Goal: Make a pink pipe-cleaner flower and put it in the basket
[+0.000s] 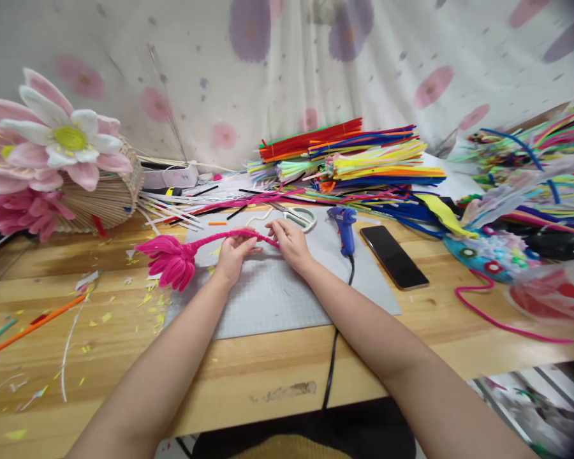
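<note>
A bright pink pipe-cleaner flower (169, 260) lies sideways, its petals pointing left and its wrapped stem running right into my hands. My left hand (235, 254) is closed around the middle of the stem. Near the stem's right end, my right hand (288, 241) pinches it between thumb and fingers. Both hands are just above a grey cutting mat (272, 312). Just behind my right hand lie scissors (302, 218) with pale handles. A blue glue gun (343, 231) rests on the mat to the right, its black cord trailing toward the table's front edge.
A black phone (395, 257) lies right of the mat. Bundles of coloured pipe cleaners (363, 159) are stacked at the back. On the left, a woven basket (110, 191) holds pink and white flowers (69, 137). An orange pipe cleaner (33, 325) and yellow scraps litter the wooden table (229, 376).
</note>
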`<action>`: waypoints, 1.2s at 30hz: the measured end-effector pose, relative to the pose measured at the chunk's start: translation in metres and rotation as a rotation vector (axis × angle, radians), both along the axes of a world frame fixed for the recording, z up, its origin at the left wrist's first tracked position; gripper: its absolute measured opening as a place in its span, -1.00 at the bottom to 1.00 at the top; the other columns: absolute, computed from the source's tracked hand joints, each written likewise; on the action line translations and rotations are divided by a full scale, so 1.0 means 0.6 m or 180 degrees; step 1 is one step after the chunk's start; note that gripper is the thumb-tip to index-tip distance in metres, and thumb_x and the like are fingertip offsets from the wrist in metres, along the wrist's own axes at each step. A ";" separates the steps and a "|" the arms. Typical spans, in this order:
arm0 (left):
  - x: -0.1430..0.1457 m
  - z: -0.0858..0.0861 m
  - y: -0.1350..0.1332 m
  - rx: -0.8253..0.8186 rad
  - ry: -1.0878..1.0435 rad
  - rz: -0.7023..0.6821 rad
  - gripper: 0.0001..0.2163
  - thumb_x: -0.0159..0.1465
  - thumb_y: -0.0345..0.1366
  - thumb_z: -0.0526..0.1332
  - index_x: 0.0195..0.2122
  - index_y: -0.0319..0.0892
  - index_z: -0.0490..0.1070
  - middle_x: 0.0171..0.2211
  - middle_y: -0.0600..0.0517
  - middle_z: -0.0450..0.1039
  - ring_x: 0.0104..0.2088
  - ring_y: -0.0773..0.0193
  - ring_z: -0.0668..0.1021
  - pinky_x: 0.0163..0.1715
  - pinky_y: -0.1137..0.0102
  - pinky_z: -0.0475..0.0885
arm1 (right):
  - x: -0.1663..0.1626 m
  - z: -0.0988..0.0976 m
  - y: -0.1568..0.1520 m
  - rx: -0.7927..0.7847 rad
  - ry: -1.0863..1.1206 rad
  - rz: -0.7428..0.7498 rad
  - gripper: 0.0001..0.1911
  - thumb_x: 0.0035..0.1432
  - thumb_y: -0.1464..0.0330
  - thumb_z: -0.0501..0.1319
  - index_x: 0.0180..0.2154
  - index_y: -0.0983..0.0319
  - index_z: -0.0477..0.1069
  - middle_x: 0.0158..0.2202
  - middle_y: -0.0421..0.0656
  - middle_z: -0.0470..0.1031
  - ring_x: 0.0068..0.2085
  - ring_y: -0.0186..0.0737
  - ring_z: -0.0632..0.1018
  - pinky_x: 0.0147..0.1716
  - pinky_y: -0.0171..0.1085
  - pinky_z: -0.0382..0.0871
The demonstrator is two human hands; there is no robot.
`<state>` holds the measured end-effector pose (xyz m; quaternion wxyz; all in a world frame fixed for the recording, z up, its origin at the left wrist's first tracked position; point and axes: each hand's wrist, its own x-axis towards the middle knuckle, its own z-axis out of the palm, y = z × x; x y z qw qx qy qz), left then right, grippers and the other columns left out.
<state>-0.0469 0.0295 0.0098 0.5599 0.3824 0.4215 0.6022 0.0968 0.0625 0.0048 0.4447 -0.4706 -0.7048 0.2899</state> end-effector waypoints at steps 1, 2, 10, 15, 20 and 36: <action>0.001 -0.001 0.001 0.0001 0.0041 0.0042 -0.72 -0.15 -0.32 0.34 -0.38 -0.20 0.38 -0.43 0.07 0.43 -0.33 0.28 0.52 -0.36 0.34 0.51 | 0.003 -0.004 0.005 -0.0114 0.0121 -0.0060 -0.64 0.24 0.21 -0.09 -0.28 0.23 0.41 -0.39 -0.18 0.46 -0.37 -0.35 0.46 -0.27 -0.35 0.29; 0.003 -0.003 0.002 0.0009 0.0078 0.0080 -0.70 -0.16 -0.31 0.37 -0.39 -0.21 0.37 -0.46 0.09 0.41 -0.36 0.30 0.52 -0.35 0.34 0.51 | 0.005 -0.008 0.010 -0.0214 0.0218 -0.0118 -0.63 0.24 0.19 -0.09 -0.28 0.23 0.41 -0.41 -0.20 0.45 -0.42 -0.37 0.44 -0.32 -0.36 0.29; 0.012 -0.005 -0.001 0.0148 0.0188 0.0453 -0.65 -0.17 -0.29 0.41 -0.40 -0.21 0.30 -0.52 0.13 0.42 -0.46 0.36 0.52 -0.34 0.35 0.49 | 0.010 -0.018 0.026 -0.0650 0.0538 -0.0082 -0.54 0.18 0.04 -0.08 -0.33 0.23 0.40 -0.46 -0.21 0.40 -0.50 -0.40 0.40 -0.47 -0.40 0.27; 0.014 -0.003 -0.001 0.0106 0.0287 0.0618 -0.66 -0.17 -0.30 0.40 -0.42 -0.21 0.29 -0.57 0.15 0.40 -0.51 0.36 0.51 -0.37 0.37 0.48 | 0.008 -0.009 0.025 -0.0985 0.0820 0.0161 -0.52 0.08 -0.03 0.02 -0.37 0.25 0.40 -0.50 -0.22 0.38 -0.53 -0.43 0.36 -0.54 -0.41 0.22; 0.012 0.000 -0.004 0.0210 0.0112 0.0607 -0.66 -0.17 -0.32 0.41 -0.41 -0.21 0.29 -0.56 0.15 0.40 -0.50 0.39 0.50 -0.38 0.38 0.50 | 0.005 0.006 0.018 -0.1478 0.1410 0.0596 -0.46 0.02 -0.07 0.04 -0.41 0.28 0.41 -0.51 -0.19 0.39 -0.53 -0.44 0.33 -0.57 -0.42 0.16; -0.033 0.030 0.011 0.0517 -0.0078 0.1511 -0.74 0.08 -0.09 0.22 -0.41 -0.17 0.25 -0.55 0.11 0.45 -0.42 0.26 0.59 -0.30 0.29 0.48 | -0.009 -0.008 0.010 -0.1091 0.0474 0.1154 -0.76 0.13 0.22 0.05 -0.40 0.25 0.31 -0.60 -0.34 0.17 -0.55 -0.44 0.20 -0.50 -0.39 0.07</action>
